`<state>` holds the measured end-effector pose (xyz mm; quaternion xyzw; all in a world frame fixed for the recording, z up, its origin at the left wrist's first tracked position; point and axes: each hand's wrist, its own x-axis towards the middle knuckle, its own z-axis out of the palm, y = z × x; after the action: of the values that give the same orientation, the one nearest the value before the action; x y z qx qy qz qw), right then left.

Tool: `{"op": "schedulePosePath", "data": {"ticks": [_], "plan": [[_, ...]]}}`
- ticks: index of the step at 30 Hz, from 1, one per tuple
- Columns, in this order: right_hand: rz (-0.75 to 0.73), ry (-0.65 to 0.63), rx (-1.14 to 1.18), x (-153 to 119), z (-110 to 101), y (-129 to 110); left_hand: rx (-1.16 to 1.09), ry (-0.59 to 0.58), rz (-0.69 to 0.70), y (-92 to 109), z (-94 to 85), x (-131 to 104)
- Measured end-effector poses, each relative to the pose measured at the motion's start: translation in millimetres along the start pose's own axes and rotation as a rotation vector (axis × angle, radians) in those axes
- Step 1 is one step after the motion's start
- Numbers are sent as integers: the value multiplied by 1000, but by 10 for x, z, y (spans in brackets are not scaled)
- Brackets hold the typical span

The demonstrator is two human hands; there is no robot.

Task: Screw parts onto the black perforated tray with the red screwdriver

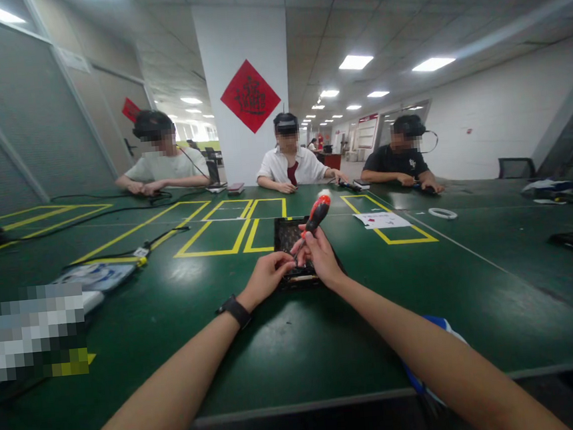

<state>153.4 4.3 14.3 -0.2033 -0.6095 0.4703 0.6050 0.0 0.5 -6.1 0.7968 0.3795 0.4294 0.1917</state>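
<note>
My right hand (324, 260) is closed around a screwdriver (319, 212) with a red and black handle, which leans up and to the right. The shaft slants down between my hands. My left hand (268, 275) has its fingertips pinched together near the screwdriver's lower end, and whatever is in the pinch is too small to make out. Under both hands lies a black tray-like case (284, 228) on the green table. My hands cover much of its inside. A dark band (235, 311) is on my left wrist.
The green table (288, 349) carries yellow tape outlines. A printed sheet (381, 220) and a white ring (442, 213) lie to the right. A bagged item (96, 276) and cables are at left. A blue and white item (439, 325) sits by my right forearm. Three people sit across.
</note>
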Motion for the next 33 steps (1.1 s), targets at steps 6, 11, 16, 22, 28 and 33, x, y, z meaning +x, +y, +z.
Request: {"op": "schedulePosePath", "data": {"ticks": [6, 11, 16, 22, 28, 33], "plan": [[4, 13, 8, 7, -16, 11, 4, 16, 22, 30, 14, 6], [-8, -7, -22, -13, -2, 13, 45, 6, 11, -11, 23, -2], [43, -41, -13, -4, -26, 35, 73, -33, 57, -19, 2, -3], [38, -49, -25, -7, -18, 38, 84, 16, 4, -6, 26, 7], [29, -76, -32, -27, -10, 19, 99, 4, 13, -43, 17, 10], [42, -46, -3, -4, -42, 46, 76, -40, 75, -6, 1, 3]]}}
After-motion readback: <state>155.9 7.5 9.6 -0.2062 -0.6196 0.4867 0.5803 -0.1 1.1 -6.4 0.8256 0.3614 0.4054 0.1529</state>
